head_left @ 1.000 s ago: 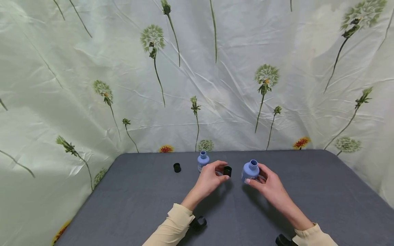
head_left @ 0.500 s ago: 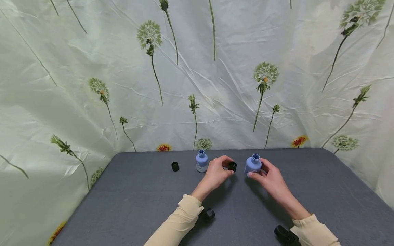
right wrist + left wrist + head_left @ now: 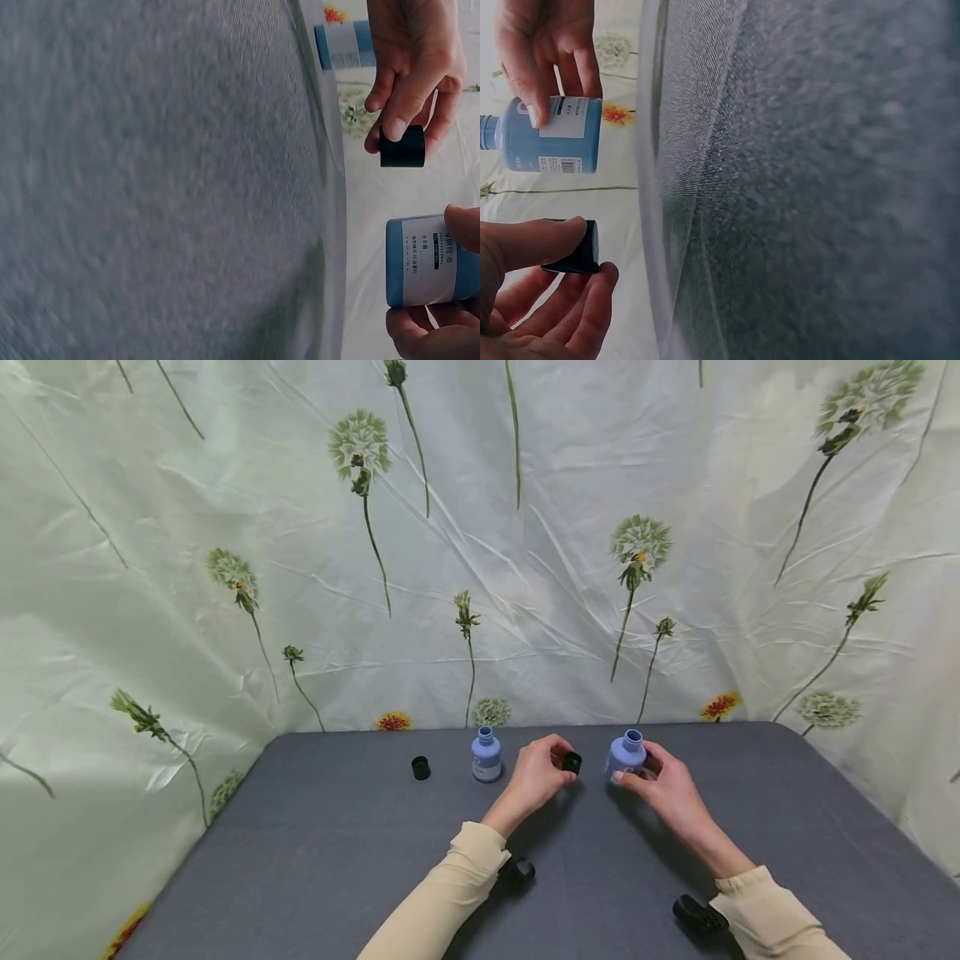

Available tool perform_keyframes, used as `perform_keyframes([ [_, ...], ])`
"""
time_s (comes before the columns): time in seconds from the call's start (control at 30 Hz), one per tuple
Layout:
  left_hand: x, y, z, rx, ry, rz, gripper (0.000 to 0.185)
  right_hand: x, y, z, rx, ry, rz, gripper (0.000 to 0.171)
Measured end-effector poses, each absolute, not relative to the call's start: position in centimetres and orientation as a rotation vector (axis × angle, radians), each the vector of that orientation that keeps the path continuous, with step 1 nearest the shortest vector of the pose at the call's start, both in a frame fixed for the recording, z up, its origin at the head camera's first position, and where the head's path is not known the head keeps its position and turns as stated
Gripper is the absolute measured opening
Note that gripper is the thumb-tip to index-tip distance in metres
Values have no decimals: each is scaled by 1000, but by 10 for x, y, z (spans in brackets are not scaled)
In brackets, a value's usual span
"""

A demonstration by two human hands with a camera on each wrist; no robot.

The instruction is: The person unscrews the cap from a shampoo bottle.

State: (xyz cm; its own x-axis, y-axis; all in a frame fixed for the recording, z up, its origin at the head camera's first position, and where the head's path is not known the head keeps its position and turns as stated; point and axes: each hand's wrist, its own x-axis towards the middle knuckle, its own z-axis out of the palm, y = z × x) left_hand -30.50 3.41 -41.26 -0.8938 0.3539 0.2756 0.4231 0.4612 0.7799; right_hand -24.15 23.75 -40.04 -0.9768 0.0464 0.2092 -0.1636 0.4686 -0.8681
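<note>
A black screw cap (image 3: 572, 763) is pinched between the thumb and fingers of my left hand (image 3: 536, 774), its hollow side facing up. To the right, my right hand (image 3: 670, 787) grips a small blue bottle (image 3: 626, 755) with a white label by its body. The bottle is upright, its neck uncapped, and it is held above the table; the left wrist view shows the labelled bottle (image 3: 555, 135) apart from the cap (image 3: 577, 246). A second uncapped blue bottle (image 3: 486, 757) stands on the table left of my left hand.
Another black cap (image 3: 421, 767) lies on the grey table (image 3: 337, 860), left of the standing bottle. A flower-printed cloth (image 3: 555, 568) hangs behind the table's far edge. Black wrist devices (image 3: 699, 916) sit below the beige sleeves.
Both hands have shifted slightly right with the cap and bottle still held. The standing bottle, partly covered by the left hand before, now shows fully. The view has shifted a little.
</note>
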Motion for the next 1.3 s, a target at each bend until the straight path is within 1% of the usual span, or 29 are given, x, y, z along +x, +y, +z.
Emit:
perform_keyframes([
  [0.83, -328, 68, -422, -614, -2796, -1339, 30, -266, 259, -412, -55, -2588, 1489, 67],
  [1.3, -332, 78, -421, -642, -2841, -1294, 32, -272, 270, -411, -29, -2624, 1415, 63],
])
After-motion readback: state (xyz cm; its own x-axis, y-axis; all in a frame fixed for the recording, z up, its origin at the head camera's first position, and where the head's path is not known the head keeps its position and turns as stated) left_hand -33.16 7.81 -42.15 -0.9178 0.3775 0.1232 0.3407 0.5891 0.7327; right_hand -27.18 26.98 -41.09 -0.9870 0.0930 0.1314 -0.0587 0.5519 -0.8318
